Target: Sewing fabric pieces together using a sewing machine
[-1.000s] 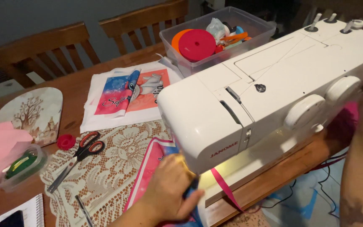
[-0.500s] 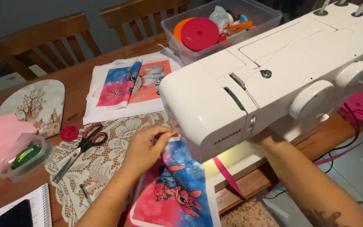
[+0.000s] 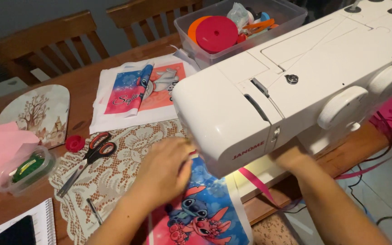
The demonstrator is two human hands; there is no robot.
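The left hand (image 3: 166,170) lies flat, fingers loosely curled, on the printed fabric (image 3: 205,208) beside the machine (image 3: 296,86). The right hand (image 3: 289,156), mostly hidden underneath, can't be judged. Best to keep the fabric flat and fingers left of the needle.

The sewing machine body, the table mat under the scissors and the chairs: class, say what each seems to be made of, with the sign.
Sewing machine: likely moulded plastic, white and smooth with a soft sheen and rounded edges.
Table mat: looks like cream lace, with an openwork flower pattern showing the table through.
Chairs: wood, brown with visible grain and slatted backs.
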